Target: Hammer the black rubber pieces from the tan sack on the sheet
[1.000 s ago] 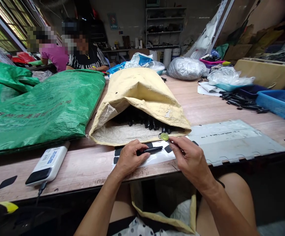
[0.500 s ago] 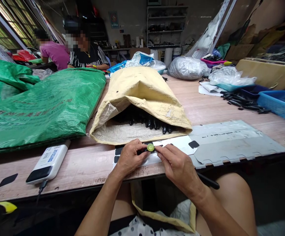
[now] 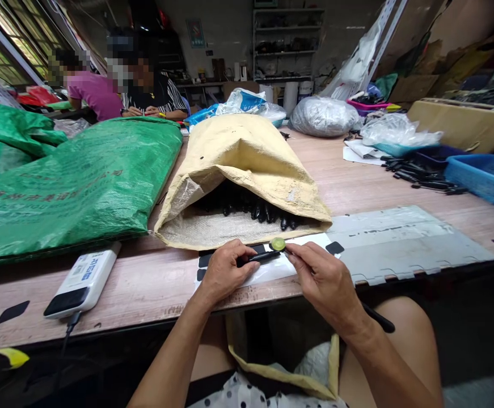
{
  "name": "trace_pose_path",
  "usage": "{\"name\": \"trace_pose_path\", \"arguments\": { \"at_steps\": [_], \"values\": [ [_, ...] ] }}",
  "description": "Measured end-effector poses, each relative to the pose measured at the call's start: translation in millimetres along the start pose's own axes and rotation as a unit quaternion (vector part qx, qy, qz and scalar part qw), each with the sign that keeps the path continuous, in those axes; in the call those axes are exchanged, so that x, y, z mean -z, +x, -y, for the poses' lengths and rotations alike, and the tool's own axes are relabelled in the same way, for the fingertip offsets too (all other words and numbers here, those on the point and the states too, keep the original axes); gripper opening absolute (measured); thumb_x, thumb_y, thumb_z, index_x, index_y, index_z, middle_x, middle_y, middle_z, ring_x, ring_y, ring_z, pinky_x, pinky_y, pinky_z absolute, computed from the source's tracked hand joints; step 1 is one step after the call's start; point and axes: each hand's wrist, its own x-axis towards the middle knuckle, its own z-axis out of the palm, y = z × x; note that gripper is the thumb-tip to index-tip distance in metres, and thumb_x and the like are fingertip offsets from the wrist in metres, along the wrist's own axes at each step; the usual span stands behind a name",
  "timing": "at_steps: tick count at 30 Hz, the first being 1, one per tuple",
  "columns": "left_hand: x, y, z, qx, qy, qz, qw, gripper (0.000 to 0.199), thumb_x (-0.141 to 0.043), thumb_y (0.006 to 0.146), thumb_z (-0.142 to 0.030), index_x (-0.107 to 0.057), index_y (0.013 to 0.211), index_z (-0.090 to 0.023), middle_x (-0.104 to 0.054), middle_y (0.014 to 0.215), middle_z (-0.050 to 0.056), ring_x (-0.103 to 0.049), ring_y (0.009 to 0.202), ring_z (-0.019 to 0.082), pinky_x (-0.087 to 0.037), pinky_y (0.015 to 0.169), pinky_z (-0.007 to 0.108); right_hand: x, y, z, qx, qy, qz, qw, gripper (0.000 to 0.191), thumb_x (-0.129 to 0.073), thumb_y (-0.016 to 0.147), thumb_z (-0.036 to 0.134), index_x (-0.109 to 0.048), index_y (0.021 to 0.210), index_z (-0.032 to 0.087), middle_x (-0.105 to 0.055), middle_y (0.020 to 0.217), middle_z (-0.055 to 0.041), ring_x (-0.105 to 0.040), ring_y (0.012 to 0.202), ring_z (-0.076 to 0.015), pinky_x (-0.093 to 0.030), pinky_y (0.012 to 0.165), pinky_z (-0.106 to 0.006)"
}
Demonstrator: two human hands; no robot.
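Observation:
My left hand (image 3: 228, 266) is closed on a slim black piece (image 3: 264, 256) that points to the right. My right hand (image 3: 325, 276) pinches something small near a round green disc (image 3: 278, 244), which sits by the black piece's tip; the exact grip is too small to tell. Under both hands lies a white sheet (image 3: 272, 274) with black patches. Just behind them, a yellow woven sack (image 3: 247, 147) lies with its mouth toward me, and several black pieces (image 3: 267, 212) show inside. A long black rod (image 3: 378, 318) extends beyond my right wrist.
A green sack (image 3: 72, 192) and a white power bank (image 3: 83, 280) with a cable are at the left. Grey board (image 3: 408, 238) lies right, below black parts (image 3: 421, 178) and a blue basket (image 3: 485, 175). Two people sit across the table. An open sack (image 3: 334, 368) hangs at my lap.
My right hand has moved right, away from my left. The green disc has shifted right and slightly up, and more of the black piece shows.

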Motion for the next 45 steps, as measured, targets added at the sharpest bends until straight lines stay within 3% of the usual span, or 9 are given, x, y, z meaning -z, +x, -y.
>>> {"name": "trace_pose_path", "arguments": {
  "at_steps": [4,10,28,31,34,36,39,42,45],
  "values": [
    [1.3,-0.3,-2.6,0.009,0.001,-0.005,1.0,0.017,-0.069,0.076,-0.018,-0.072,0.093,-0.021,-0.061,0.082,-0.001,-0.055,0.077,0.015,-0.04,0.07,0.027,4.3,4.0,-15.9,-0.016,-0.013,-0.031,0.999,0.025,-0.053,0.097,0.024,-0.069,0.117,0.024,-0.071,0.104,-0.0045,-0.066,0.097,-0.0201,-0.051,0.087,-0.033],
    [1.5,0.0,-2.4,0.031,-0.006,-0.012,0.999,0.022,-0.064,0.072,-0.014,-0.066,0.092,-0.021,-0.06,0.081,-0.003,-0.051,0.073,0.014,-0.039,0.068,0.027,-3.0,-0.6,-37.6,-0.014,-0.125,-0.015,0.992,0.02,-0.058,0.093,0.02,-0.071,0.108,0.023,-0.07,0.098,-0.0031,-0.063,0.094,-0.0203,-0.048,0.084,-0.032],
    [5.2,-3.4,-9.8,0.012,-0.019,0.005,1.0,0.015,-0.069,0.075,-0.017,-0.066,0.089,-0.02,-0.064,0.087,-0.001,-0.057,0.083,0.017,-0.04,0.074,0.028,-14.9,-8.0,-28.1,-0.037,-0.245,-0.012,0.969,0.018,-0.06,0.091,0.023,-0.067,0.108,0.024,-0.065,0.095,-0.0029,-0.053,0.093,-0.021,-0.037,0.078,-0.033],
    [10.5,-17.2,-27.1,0.007,-0.034,0.057,0.998,0.011,-0.071,0.082,-0.026,-0.068,0.09,-0.02,-0.065,0.087,-0.001,-0.057,0.082,0.016,-0.04,0.073,0.026,-14.4,-7.5,-27.5,-0.039,-0.25,-0.008,0.967,0.018,-0.059,0.092,0.024,-0.067,0.109,0.024,-0.065,0.095,-0.0032,-0.052,0.092,-0.021,-0.035,0.077,-0.034],
    [11.7,-42.3,-49.3,0.041,-0.071,0.189,0.979,0.008,-0.069,0.086,-0.028,-0.07,0.092,-0.023,-0.064,0.077,-0.003,-0.055,0.069,0.013,-0.038,0.062,0.024,-14.1,-7.1,-27.1,-0.044,-0.252,-0.003,0.967,0.019,-0.058,0.093,0.025,-0.067,0.109,0.024,-0.064,0.096,-0.0033,-0.052,0.092,-0.0212,-0.034,0.077,-0.034],
    [5.3,-59.4,-60.1,0.071,-0.066,0.263,0.96,0.01,-0.069,0.085,-0.028,-0.071,0.094,-0.026,-0.064,0.071,-0.005,-0.055,0.063,0.012,-0.037,0.058,0.023,-14.1,-7.0,-26.6,-0.046,-0.254,-0.001,0.966,0.018,-0.057,0.094,0.025,-0.067,0.109,0.024,-0.064,0.095,-0.0035,-0.051,0.092,-0.0214,-0.034,0.077,-0.034],
    [-18.7,-77.2,-60.4,0.086,0.009,0.293,0.952,0.02,-0.072,0.08,-0.028,-0.072,0.1,-0.03,-0.066,0.069,-0.005,-0.06,0.065,0.015,-0.038,0.061,0.025,-14.0,-6.8,-26.0,-0.046,-0.253,-0.002,0.966,0.018,-0.056,0.094,0.025,-0.067,0.109,0.024,-0.064,0.095,-0.0043,-0.052,0.092,-0.0218,-0.034,0.077,-0.034],
    [-55.0,-84.7,-39.7,0.103,0.087,0.298,0.945,0.025,-0.069,0.081,-0.032,-0.071,0.105,-0.029,-0.073,0.082,0.002,-0.069,0.081,0.025,-0.046,0.07,0.031,-14.1,-6.8,-26.1,-0.042,-0.25,-0.002,0.967,0.019,-0.056,0.094,0.024,-0.067,0.109,0.023,-0.064,0.096,-0.005,-0.052,0.092,-0.0223,-0.035,0.078,-0.034],
    [-90.2,-87.2,-11.7,0.171,0.109,0.328,0.923,0.036,-0.057,0.088,-0.034,-0.066,0.122,-0.027,-0.074,0.113,0.011,-0.069,0.106,0.034,-0.052,0.083,0.04,-14.4,-7.2,-26.6,-0.037,-0.246,-0.007,0.969,0.019,-0.056,0.093,0.023,-0.066,0.109,0.024,-0.064,0.096,-0.0053,-0.051,0.093,-0.0227,-0.035,0.079,-0.034]
  ]
}}
